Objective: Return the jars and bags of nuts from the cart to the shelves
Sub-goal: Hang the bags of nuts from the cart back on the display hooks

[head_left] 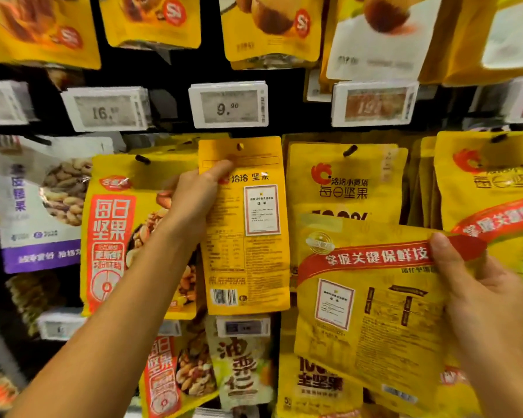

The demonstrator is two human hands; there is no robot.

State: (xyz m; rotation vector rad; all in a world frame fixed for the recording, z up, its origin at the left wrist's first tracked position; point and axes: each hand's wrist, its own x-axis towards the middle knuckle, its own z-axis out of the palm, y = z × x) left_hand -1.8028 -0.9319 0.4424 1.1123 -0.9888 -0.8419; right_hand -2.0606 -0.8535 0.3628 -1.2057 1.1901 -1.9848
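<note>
Hanging the back-facing yellow bag (248, 236) looks like the step in hand. Your left hand (194, 200) grips its upper left edge and holds it up between the orange-printed bag (112, 236) and the logo bag (344, 182).

No peg shows through its hole (240, 146), unlike the black peg (350, 150) on the logo bag. Line the hole up with the peg tip before you push, and keep the top edge flat so it does not fold. Consider turning it front-out like its neighbours.

Your right hand (477, 285) pinches the second bag (375, 297) by its right edge, tilted and lower, in front of the display; keep it clear of the left.

Count:
- 2 bags in hand, 1 each
- 3 whole price tags (228, 104) above
- 0 jars and no cart in view
</note>
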